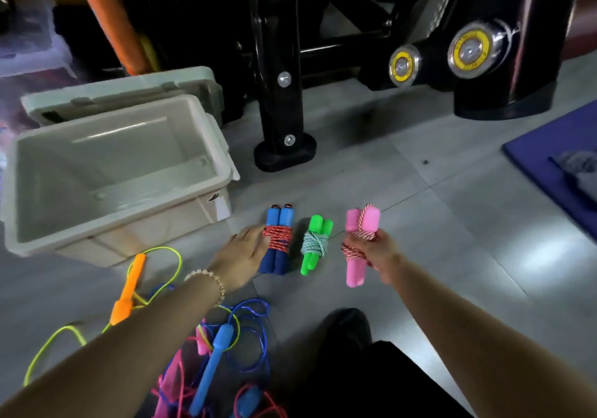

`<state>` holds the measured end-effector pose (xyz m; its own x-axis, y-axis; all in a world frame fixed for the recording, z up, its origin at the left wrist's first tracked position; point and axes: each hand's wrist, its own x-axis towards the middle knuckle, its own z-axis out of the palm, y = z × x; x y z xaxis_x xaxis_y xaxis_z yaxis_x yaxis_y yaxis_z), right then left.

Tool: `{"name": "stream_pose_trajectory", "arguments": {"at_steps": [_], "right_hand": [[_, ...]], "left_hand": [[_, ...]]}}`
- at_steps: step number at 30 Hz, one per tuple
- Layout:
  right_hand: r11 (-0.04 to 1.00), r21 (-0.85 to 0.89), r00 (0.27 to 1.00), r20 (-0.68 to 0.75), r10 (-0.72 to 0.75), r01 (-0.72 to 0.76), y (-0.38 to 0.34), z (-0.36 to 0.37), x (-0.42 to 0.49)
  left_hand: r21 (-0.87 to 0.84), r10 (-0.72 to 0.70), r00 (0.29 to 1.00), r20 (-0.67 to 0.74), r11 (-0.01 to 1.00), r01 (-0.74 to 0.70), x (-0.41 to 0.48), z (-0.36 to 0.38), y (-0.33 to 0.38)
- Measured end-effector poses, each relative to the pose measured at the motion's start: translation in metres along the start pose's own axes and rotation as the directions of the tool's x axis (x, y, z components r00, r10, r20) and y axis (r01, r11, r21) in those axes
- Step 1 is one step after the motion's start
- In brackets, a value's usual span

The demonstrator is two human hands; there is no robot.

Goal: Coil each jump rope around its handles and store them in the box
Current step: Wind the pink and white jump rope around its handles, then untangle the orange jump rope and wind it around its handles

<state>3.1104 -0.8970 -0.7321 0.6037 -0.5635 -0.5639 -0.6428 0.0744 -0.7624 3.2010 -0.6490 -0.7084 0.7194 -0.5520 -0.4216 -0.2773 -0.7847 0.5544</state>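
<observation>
- Done: three jump ropes are coiled around their paired handles. The blue-handled bundle (277, 240), green-handled bundle (315, 244) and pink-handled bundle (357, 270) are side by side on the floor (420, 223), just right of the box (97, 165).
- Box: open and with nothing visible inside. Its lid (129, 91) sits behind it. No bundle is stored yet.
- Left hand (240, 256): fingers extended, touching the wound middle of the blue-handled bundle. No closed grip is visible.
- Right hand (376, 252): fingers curled around the pink-handled bundle at its wound section, holding it.
- Left to do: loose ropes lie tangled near the person, including an orange-handled rope (127, 291) with yellow-green cord, a blue-handled rope (213, 362) and pink cord (174, 375). Their exact number cannot be determined.
- Judgement: coiling is roughly half complete, and storage has not started.
</observation>
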Motion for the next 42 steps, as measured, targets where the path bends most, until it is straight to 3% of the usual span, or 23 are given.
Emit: {"name": "stream_pose_trajectory", "arguments": {"at_steps": [7, 16, 24, 27, 31, 33, 39, 42], "right_hand": [[0.999, -0.052, 0.991, -0.132, -0.002, -0.005, 0.055, 0.024, 0.06], [0.991, -0.126, 0.995, -0.08, -0.054, 0.044, 0.08, 0.04, 0.081], [0.982, -0.189, 0.997, -0.061, -0.038, 0.026, 0.08, 0.04, 0.087], [0.93, -0.34, 0.979, -0.094, -0.183, 0.141, 0.062, 0.043, 0.082], [0.786, -0.462, 0.897, 0.051, -0.439, 0.411, 0.024, 0.072, 0.063], [0.752, -0.451, 0.868, 0.119, -0.483, 0.48, 0.012, 0.102, 0.049], [0.689, -0.433, 0.806, 0.42, -0.416, 0.581, 0.017, 0.204, 0.002], [0.685, -0.442, 0.793, 0.501, -0.347, 0.58, 0.028, 0.247, -0.014]], "left_hand": [[0.125, 0.027, 1.0, -0.006, 0.992, -0.026, 0.066, 0.044, -0.018], [0.201, -0.006, 0.993, 0.115, 0.979, -0.018, 0.073, 0.088, -0.044], [0.139, 0.009, 0.996, 0.092, 0.99, -0.021, 0.069, 0.085, -0.05], [0.063, -0.013, 0.999, 0.034, 0.998, 0.01, 0.057, 0.077, -0.058], [0.054, -0.07, 0.997, -0.03, 0.996, 0.072, 0.034, 0.058, -0.089], [0.069, -0.116, 0.991, -0.068, 0.99, 0.12, 0.017, 0.047, -0.111], [-0.032, -0.274, 0.943, -0.189, 0.962, 0.273, -0.04, 0.015, -0.188], [-0.1, -0.406, 0.888, -0.218, 0.914, 0.393, -0.062, 0.007, -0.218]]}}
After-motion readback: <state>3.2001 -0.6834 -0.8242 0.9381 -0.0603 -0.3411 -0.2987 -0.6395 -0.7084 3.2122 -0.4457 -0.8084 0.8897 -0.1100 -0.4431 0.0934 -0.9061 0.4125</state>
